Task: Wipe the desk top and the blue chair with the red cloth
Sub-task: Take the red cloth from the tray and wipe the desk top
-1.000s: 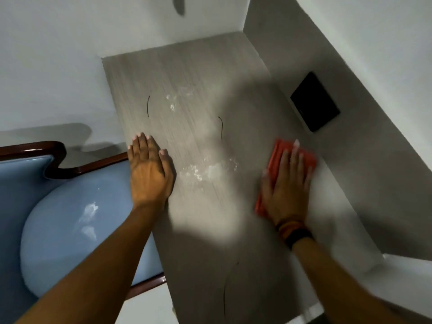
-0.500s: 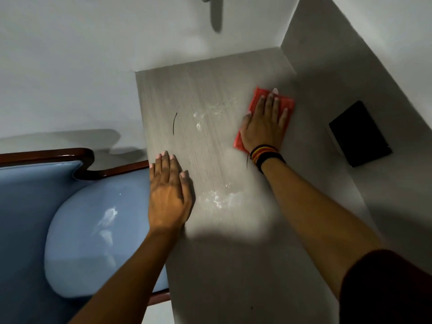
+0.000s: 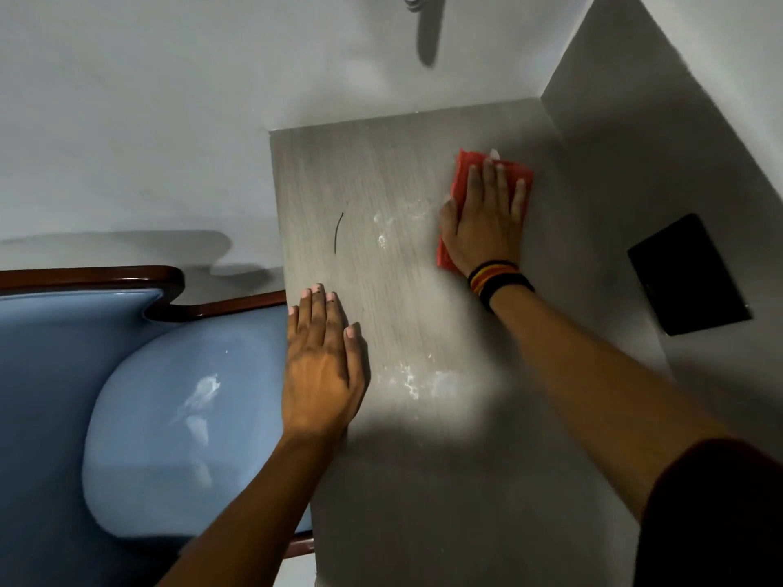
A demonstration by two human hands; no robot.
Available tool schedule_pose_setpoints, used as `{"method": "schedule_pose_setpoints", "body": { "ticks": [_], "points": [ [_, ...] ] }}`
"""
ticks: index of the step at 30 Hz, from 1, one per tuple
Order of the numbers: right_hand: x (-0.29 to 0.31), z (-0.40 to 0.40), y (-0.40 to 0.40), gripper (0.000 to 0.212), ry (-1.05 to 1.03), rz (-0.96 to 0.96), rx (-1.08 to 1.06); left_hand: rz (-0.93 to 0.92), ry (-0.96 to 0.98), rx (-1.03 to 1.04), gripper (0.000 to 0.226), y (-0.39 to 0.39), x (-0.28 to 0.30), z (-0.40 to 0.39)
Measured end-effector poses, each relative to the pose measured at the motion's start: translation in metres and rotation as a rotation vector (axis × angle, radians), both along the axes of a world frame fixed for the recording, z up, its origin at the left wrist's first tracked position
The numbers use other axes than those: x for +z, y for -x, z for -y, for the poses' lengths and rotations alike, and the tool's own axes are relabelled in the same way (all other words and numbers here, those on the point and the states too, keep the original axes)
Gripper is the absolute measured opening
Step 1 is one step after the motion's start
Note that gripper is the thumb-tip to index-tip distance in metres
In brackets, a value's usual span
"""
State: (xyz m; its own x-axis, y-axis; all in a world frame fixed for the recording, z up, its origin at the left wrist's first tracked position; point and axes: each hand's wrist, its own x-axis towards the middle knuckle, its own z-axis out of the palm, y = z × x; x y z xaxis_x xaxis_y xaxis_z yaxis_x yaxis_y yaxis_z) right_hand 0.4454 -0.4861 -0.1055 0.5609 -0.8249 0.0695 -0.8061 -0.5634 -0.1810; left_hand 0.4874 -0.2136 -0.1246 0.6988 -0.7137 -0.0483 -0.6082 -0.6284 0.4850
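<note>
The grey wood-grain desk top (image 3: 406, 290) runs away from me into a wall corner. My right hand (image 3: 485, 222) lies flat on the red cloth (image 3: 464, 171), pressing it onto the far right part of the desk. My left hand (image 3: 324, 362) rests palm down on the desk's left edge, fingers together, holding nothing. White dusty smears (image 3: 406, 381) sit between the hands, more smears (image 3: 387, 224) lie left of the cloth, and a thin dark curved strand (image 3: 337, 227) lies farther left. The blue chair (image 3: 169, 417) with a dark wooden frame stands left of the desk, white marks on its seat.
White walls close in the desk at the back and right. A black rectangular plate (image 3: 688, 275) is set in the right wall. A dark object and its shadow (image 3: 426, 27) hang on the back wall above the desk.
My right hand has slid the red cloth away from me, from the desk's near right side toward the far right corner. My left hand stays planted on the left edge.
</note>
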Motion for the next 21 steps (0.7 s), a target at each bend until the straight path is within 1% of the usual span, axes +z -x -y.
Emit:
{"method": "schedule_pose_setpoints", "body": {
  "ticks": [2, 4, 7, 9, 11, 14, 16, 17, 19, 21],
  "points": [
    [-0.006, -0.036, 0.024, 0.072, 0.048, 0.009, 0.038, -0.007, 0.003, 0.0, 0.065, 0.0, 0.002, 0.001],
    [-0.011, -0.047, 0.037, 0.072, 0.035, -0.002, 0.107, -0.01, -0.002, -0.003, 0.065, 0.0, 0.002, 0.0],
    [-0.001, -0.005, 0.012, 0.071, 0.002, -0.041, 0.153, 0.001, -0.01, -0.015, 0.064, -0.002, -0.002, -0.002],
    [0.006, 0.02, -0.007, 0.071, -0.013, -0.064, 0.125, 0.012, -0.004, -0.012, 0.064, -0.001, -0.003, -0.001],
    [0.004, 0.018, -0.01, 0.072, -0.017, -0.065, 0.083, 0.019, -0.001, -0.006, 0.063, -0.001, -0.002, 0.0],
    [-0.002, -0.034, 0.036, 0.078, -0.033, -0.06, 0.11, 0.006, -0.001, -0.012, 0.063, -0.002, -0.001, -0.002],
    [-0.009, -0.07, 0.08, 0.077, -0.034, -0.05, 0.144, -0.003, 0.007, -0.013, 0.063, -0.002, -0.001, -0.001],
    [-0.01, -0.075, 0.096, 0.075, -0.043, -0.049, 0.148, -0.006, 0.01, -0.013, 0.062, -0.002, 0.0, -0.001],
    [-0.008, -0.058, 0.103, 0.075, -0.068, -0.051, 0.105, -0.005, 0.026, -0.008, 0.061, -0.002, 0.0, -0.001],
    [-0.005, -0.015, 0.083, 0.076, -0.077, -0.052, 0.005, -0.006, 0.042, -0.01, 0.06, -0.002, -0.002, 0.001]
  ]
}}
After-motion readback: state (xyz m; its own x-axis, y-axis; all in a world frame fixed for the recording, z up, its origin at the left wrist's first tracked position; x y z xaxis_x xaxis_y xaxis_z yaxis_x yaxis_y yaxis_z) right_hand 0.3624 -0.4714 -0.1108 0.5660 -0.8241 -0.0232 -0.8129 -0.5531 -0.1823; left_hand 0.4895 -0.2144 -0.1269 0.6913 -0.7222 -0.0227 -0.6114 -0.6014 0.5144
